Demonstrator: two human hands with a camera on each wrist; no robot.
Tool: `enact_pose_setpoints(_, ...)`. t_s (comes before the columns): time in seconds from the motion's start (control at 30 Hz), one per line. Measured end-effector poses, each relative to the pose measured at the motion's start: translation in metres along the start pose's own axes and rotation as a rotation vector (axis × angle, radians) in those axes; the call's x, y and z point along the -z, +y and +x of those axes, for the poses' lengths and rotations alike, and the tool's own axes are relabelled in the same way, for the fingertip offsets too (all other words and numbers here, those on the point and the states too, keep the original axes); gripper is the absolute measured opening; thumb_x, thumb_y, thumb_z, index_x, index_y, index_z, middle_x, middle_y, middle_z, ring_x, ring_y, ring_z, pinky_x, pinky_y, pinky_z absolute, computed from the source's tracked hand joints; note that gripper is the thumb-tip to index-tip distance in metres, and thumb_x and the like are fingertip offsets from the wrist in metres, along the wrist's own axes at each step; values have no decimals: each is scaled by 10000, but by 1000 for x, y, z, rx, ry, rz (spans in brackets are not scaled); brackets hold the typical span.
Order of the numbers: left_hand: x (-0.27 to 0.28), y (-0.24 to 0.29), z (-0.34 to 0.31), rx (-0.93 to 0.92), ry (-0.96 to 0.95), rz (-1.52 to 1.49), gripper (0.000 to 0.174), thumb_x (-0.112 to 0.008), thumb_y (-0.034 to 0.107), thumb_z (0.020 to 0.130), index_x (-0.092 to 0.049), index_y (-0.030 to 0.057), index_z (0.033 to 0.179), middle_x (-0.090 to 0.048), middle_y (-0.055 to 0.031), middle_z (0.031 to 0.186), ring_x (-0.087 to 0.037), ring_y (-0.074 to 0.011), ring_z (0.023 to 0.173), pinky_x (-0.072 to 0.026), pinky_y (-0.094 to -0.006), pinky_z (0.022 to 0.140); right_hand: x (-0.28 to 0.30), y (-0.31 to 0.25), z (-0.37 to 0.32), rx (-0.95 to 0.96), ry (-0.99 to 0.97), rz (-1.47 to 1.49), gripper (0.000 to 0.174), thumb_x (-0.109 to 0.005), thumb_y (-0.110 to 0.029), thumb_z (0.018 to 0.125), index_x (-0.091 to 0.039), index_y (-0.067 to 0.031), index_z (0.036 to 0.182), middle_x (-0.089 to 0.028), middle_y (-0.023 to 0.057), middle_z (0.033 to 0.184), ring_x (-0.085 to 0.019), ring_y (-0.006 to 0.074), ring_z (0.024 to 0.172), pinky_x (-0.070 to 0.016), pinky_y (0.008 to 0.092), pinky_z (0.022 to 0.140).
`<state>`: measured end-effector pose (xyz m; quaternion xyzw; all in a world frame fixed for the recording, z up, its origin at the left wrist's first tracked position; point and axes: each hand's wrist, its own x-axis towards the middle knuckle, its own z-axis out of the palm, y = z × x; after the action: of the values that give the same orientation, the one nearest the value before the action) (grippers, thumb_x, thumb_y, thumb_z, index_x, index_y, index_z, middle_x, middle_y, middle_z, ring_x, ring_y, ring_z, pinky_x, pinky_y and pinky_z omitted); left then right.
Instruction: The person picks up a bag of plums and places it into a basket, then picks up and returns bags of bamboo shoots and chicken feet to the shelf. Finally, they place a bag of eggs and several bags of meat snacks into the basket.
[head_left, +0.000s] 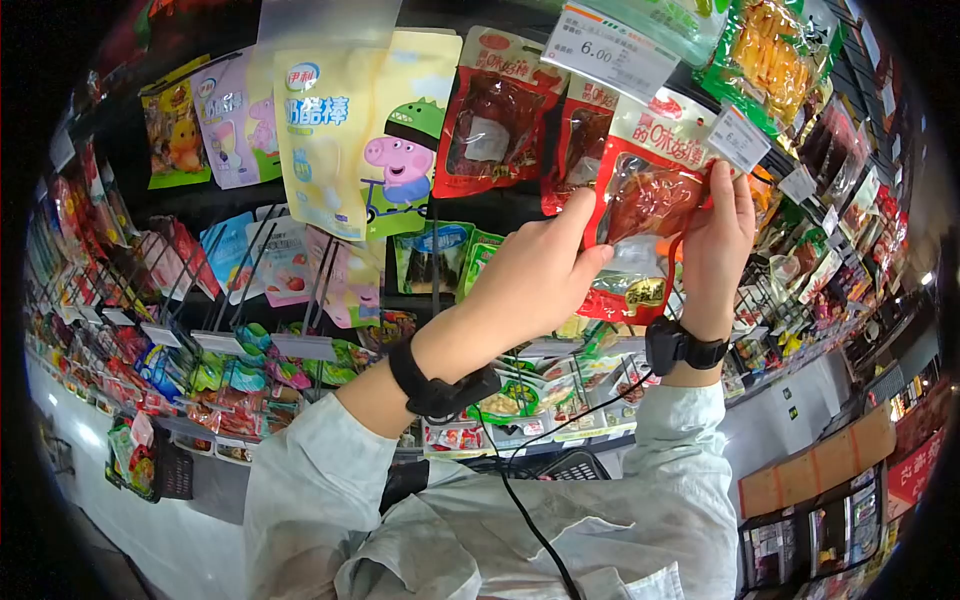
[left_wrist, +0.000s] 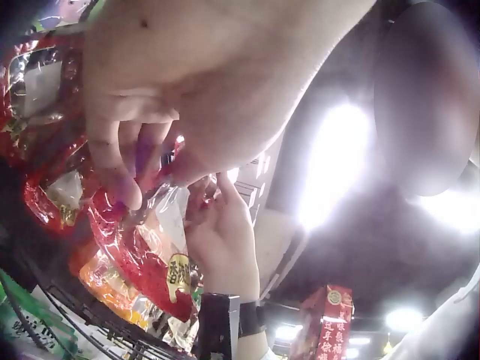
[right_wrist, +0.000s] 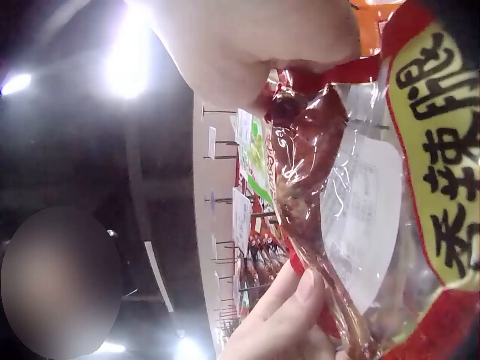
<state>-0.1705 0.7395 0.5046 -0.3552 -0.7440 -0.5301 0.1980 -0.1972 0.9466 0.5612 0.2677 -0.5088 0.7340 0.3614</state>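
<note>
A red, partly see-through packet of dark meat [head_left: 650, 195] is held up in front of the shelf hooks, with a yellow label low on its front. My left hand [head_left: 530, 270] pinches its left edge between thumb and fingers. At its upper right edge, my right hand [head_left: 718, 235] grips it. Seen from the left wrist, the left hand [left_wrist: 187, 82] curls over the packet [left_wrist: 135, 244], the right hand [left_wrist: 225, 236] beyond. The right wrist view shows the packet's clear window [right_wrist: 364, 217] up close, with the left hand [right_wrist: 285, 319] at its edge.
Similar red packets [head_left: 497, 120] hang just left, beside a large yellow pouch [head_left: 330, 140] with a cartoon pig. Price tags [head_left: 612, 50] jut out above the held packet. Lower racks carry many snack bags. A black basket [head_left: 175, 470] stands at lower left, a cardboard box [head_left: 820, 460] at lower right.
</note>
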Motion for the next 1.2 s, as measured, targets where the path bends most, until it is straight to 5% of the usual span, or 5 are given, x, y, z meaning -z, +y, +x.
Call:
enact_pose_setpoints(0.73,-29,-9,25,-51,87,197,361,-597,179,938,-422,-2,1196,-640,-281,799,-626,-486,784,-457,-582,649,32,10,52,36,-1,-266,247,-623,-138,965,-616,-47,1195,-676,37,1064,-633,108,901,-517,237,711)
enact_pose_setpoints(0.83,-25,-10,26,-26,90,214,413,-599,173,938,-409,-20,1249,-642,-285,805,-628,-484,782,-463,-575,648,35,15,60,42,-46,-262,375,-585,52,850,-631,-34,1212,-642,97,1097,-619,201,976,-518,293,754)
enact_pose_setpoints(0.9,-23,-12,26,-34,95,231,444,-602,170,938,-400,-31,1278,-642,-286,804,-629,-484,776,-464,-571,643,31,15,60,28,-29,-197,373,-586,59,847,-635,-28,1207,-642,101,1095,-618,207,975,-517,304,764)
enact_pose_setpoints(0.97,-24,-15,26,-71,109,234,466,-606,169,938,-393,-39,1296,-641,-286,800,-630,-485,769,-462,-569,635,21,10,55,-14,41,-90,241,-626,-118,956,-626,-31,1180,-674,43,1046,-626,128,893,-513,272,736)
enact_pose_setpoints(1.2,-22,-23,26,-5,66,212,474,-616,175,936,-401,-49,1295,-639,-287,804,-632,-482,787,-464,-557,648,35,21,53,97,6,-206,215,-643,-93,931,-633,-30,1136,-653,45,1017,-615,139,889,-512,302,769)
